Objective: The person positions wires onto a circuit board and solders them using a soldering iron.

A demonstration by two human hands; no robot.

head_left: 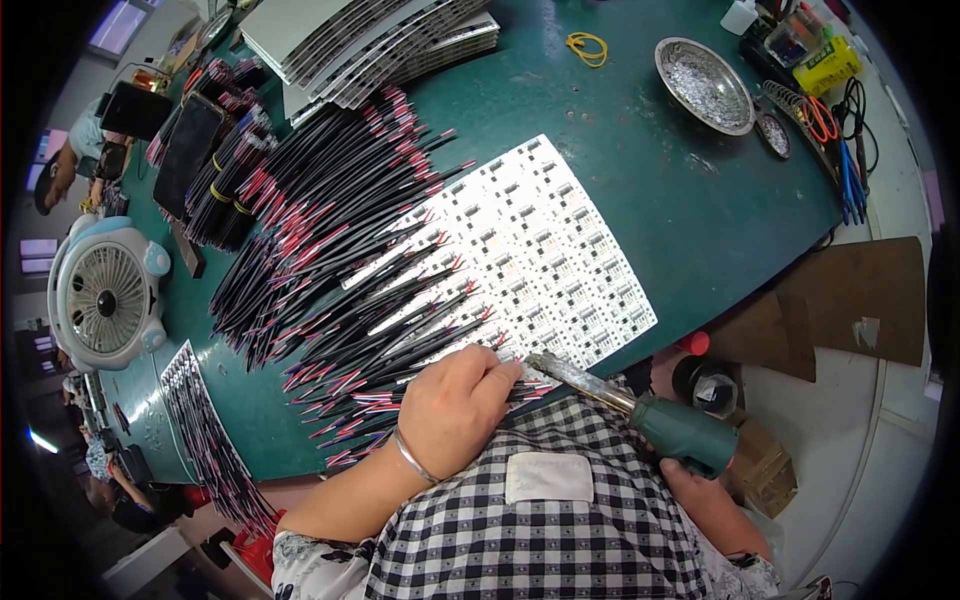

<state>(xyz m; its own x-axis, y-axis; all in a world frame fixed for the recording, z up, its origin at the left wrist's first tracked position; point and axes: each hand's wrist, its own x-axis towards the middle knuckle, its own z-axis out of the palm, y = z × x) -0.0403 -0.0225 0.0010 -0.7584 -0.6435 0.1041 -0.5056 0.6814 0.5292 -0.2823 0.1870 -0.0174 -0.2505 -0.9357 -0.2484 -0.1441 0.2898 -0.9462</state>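
Observation:
A white circuit board panel (pixel 560 250) with rows of small components lies on the green table. Many black wires (pixel 300 280) with red and white ends spread over its left part. At the panel's near edge, my left hand (pixel 458 405) is closed, thumb and fingers pinched on a wire whose tip they mostly hide. My right hand (pixel 692 485) grips a soldering iron (pixel 680 430) by its green handle, with part of the hand hidden under it. The iron's metal tip points left and sits on the panel's near edge, just right of my left fingertips.
Stacked panels (pixel 350 45) stand at the back left, near tied wire bundles (pixel 225 200) and a phone (pixel 187 155). A white fan (pixel 105 295) is far left. A metal bowl (pixel 735 125) and tools (pixel 820 120) lie back right. A wired strip (pixel 205 430) hangs over the left edge.

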